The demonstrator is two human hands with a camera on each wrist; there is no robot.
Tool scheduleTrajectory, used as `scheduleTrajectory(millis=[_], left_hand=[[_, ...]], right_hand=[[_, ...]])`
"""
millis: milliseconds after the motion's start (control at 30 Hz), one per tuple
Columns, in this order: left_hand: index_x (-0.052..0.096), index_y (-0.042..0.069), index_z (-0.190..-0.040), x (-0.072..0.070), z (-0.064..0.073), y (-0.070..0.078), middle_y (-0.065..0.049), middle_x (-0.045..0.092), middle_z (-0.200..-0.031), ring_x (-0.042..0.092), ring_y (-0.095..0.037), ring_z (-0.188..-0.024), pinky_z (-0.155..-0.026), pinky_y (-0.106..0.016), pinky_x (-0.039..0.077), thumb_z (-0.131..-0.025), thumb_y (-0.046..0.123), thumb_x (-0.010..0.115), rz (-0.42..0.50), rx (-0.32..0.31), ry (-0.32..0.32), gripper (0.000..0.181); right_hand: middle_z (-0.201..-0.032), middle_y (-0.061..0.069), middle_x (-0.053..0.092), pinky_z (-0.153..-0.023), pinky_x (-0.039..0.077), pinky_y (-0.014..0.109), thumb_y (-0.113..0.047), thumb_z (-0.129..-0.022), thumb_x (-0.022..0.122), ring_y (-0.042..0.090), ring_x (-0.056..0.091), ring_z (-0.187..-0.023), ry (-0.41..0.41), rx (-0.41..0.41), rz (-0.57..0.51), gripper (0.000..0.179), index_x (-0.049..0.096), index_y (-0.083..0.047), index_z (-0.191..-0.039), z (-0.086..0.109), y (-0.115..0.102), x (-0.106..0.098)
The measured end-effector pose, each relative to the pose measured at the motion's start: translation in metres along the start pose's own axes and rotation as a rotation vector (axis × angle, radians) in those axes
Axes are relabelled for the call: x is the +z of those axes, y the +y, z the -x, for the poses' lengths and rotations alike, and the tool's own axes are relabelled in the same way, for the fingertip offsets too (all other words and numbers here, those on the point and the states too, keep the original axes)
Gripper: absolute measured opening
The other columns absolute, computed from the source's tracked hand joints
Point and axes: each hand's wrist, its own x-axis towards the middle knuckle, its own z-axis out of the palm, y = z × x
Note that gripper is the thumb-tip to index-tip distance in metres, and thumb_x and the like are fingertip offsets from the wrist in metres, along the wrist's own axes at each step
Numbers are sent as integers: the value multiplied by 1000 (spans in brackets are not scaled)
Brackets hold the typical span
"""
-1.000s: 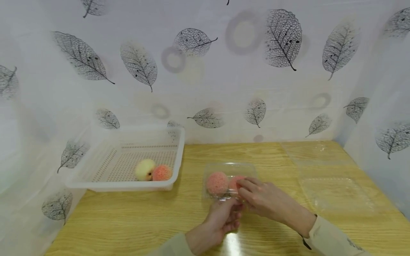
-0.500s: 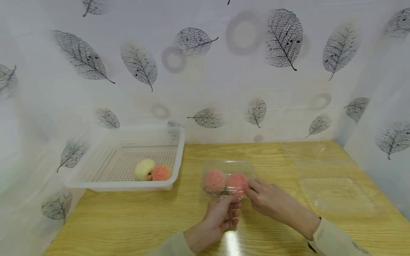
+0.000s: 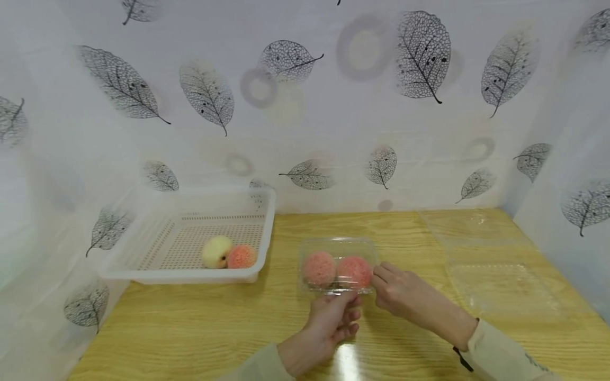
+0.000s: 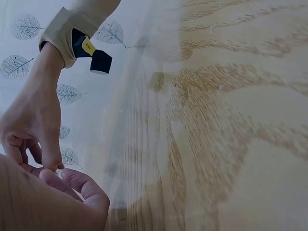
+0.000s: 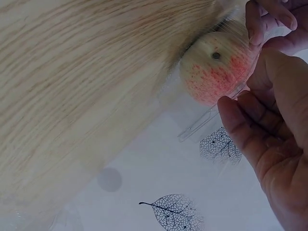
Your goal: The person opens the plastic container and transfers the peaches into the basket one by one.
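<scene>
Two pinkish-red peaches [image 3: 319, 270] sit side by side inside a clear plastic clamshell box [image 3: 337, 242] on the wooden table, with clear plastic over them. My left hand [image 3: 329, 323] is at the box's front edge, its thumb on the rim and the other fingers loosely bent below. At the right front corner, my right hand [image 3: 405, 296] pinches the box edge between thumb and fingertips. In the right wrist view, one peach [image 5: 211, 72] shows its dark stem end through the plastic beside the right fingers [image 5: 240, 125]. The left wrist view shows both hands close together; the box is barely visible there.
A white perforated plastic basket [image 3: 186, 275] stands at the left, holding a pale yellow peach [image 3: 216, 252] and a red one [image 3: 242, 257]. On the right lies another clear plastic clamshell [image 3: 505, 288], spread open. A leaf-patterned sheet [image 3: 324, 121] surrounds the table.
My right hand has moved from over the right peach to the box's right front corner. The box has shifted slightly left and back; the left thumb stays at its front edge.
</scene>
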Motion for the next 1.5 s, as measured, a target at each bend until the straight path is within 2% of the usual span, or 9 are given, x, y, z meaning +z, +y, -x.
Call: scheduleTrajectory(millis=[133, 433, 700, 900, 1100, 1233, 1333, 1500], left_hand=[[69, 5, -105, 4, -2, -1, 7, 75, -84, 61, -1, -59, -53, -18, 51, -93, 25, 73, -7, 16, 3, 24], [71, 4, -102, 8, -3, -1, 3, 74, -85, 61, -3, -61, -52, -18, 51, -93, 25, 73, -31, 46, 30, 23], [71, 4, -98, 12, -4, -4, 3, 72, -82, 60, -2, -58, -49, -17, 49, -90, 21, 72, 0, 84, 49, 19], [67, 7, -99, 13, -2, -4, 1, 71, -88, 60, -4, -62, -49, -18, 52, -93, 24, 72, 20, 73, 58, 19], [67, 5, -103, 14, -4, -5, 2, 72, -89, 61, -3, -62, -50, -19, 53, -92, 25, 72, 32, 67, 54, 23], [68, 5, -104, 11, -7, -5, 3, 75, -90, 61, 0, -61, -53, -18, 54, -91, 26, 75, 56, 25, 26, 25], [70, 5, -104, 9, -9, -5, 4, 75, -89, 60, 1, -62, -55, -17, 53, -91, 25, 75, 63, 17, -12, 25], [73, 8, -99, 13, -8, -7, 6, 70, -80, 59, -1, -63, -55, -16, 51, -89, 22, 77, 54, 17, -27, 18]], right_hand=[[-85, -2, 62, -59, 47, 12, 0, -62, 77, 9, 54, -75, -14, 5, -12, 28, 63, -8, -85, -1, 0, -1], [-80, -4, 59, -58, 44, 13, 1, -60, 74, 10, 52, -72, 26, 7, -78, 27, 60, -11, -80, 0, 3, 5], [-78, -5, 57, -56, 44, 15, 2, -64, 69, 7, 50, -71, 36, 39, -90, 23, 56, -11, -77, -1, 3, 5], [-77, -6, 54, -55, 41, 12, 2, -66, 68, 5, 47, -70, 17, 68, -133, 22, 54, -13, -76, 0, 4, 5], [-80, -3, 58, -59, 46, 14, 0, -71, 64, 6, 52, -74, 4, 57, -150, 16, 57, -12, -78, -1, 5, 5], [-81, -3, 59, -60, 46, 14, 0, -71, 64, 6, 53, -74, -2, 46, -160, 15, 58, -11, -79, 0, 7, 4], [-81, -4, 59, -61, 46, 13, 0, -73, 64, 6, 53, -74, -2, 45, -165, 14, 58, -11, -80, 1, 7, 3], [-85, -5, 63, -65, 50, 13, 0, -69, 76, 6, 57, -77, 0, 41, -162, 22, 62, -11, -83, -2, 5, 3]])
